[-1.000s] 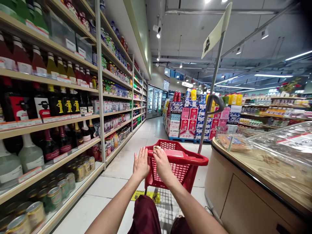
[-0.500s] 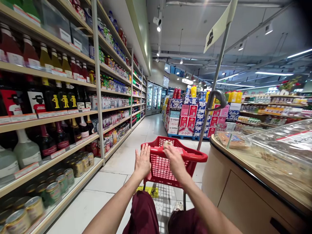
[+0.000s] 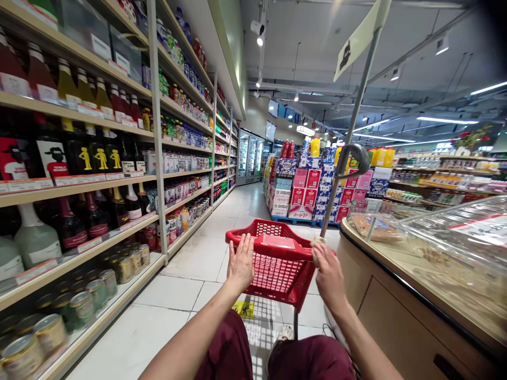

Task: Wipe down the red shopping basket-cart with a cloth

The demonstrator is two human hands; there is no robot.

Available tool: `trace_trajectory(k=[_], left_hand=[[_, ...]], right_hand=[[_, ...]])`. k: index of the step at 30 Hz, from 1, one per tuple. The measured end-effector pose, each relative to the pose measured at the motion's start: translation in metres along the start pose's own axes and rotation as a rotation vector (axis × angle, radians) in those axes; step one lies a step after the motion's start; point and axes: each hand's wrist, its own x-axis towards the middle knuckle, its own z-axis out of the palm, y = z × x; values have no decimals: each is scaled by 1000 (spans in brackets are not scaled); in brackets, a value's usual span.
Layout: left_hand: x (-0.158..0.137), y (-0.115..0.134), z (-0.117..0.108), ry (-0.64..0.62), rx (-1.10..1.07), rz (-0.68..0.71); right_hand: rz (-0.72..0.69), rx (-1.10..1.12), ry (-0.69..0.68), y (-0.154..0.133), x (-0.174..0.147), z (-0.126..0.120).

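Note:
A red plastic shopping cart [image 3: 277,272] with a lattice basket stands in front of my knees. Its thick red handle [image 3: 291,250] runs across the near side, with a pale pink panel in the middle. My left hand [image 3: 241,264] rests flat on the left part of the handle, fingers stretched and close together. At the handle's right end, my right hand [image 3: 328,266] is closed around a small crumpled whitish cloth [image 3: 318,241], pressed against the red plastic. Most of the cloth is hidden by the fingers.
Shelves of bottles and cans [image 3: 85,211] line the left side. On the right stands a curved counter [image 3: 368,285] with clear covers over food. A metal pole [image 3: 354,116] with a sign rises beside it. Stacked drink cartons [image 3: 304,192] stand ahead.
My right hand has slid with the cloth from the middle of the handle to its right end. My left hand stays flat on the left part; the view has shifted slightly.

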Motion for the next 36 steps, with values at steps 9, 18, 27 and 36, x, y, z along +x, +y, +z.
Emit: trace_trajectory(k=[9, 18, 27, 36], left_hand=[[8, 36, 1, -11, -48, 137], [20, 4, -9, -37, -20, 10], [27, 5, -8, -60, -75, -82], [34, 47, -10, -110, -212, 97]], right_hand=[[-55, 41, -57, -11, 1, 5], [-67, 61, -86, -9, 2, 10], [151, 10, -79, 64, 30, 9], [-70, 193, -354, -5, 43, 13]])
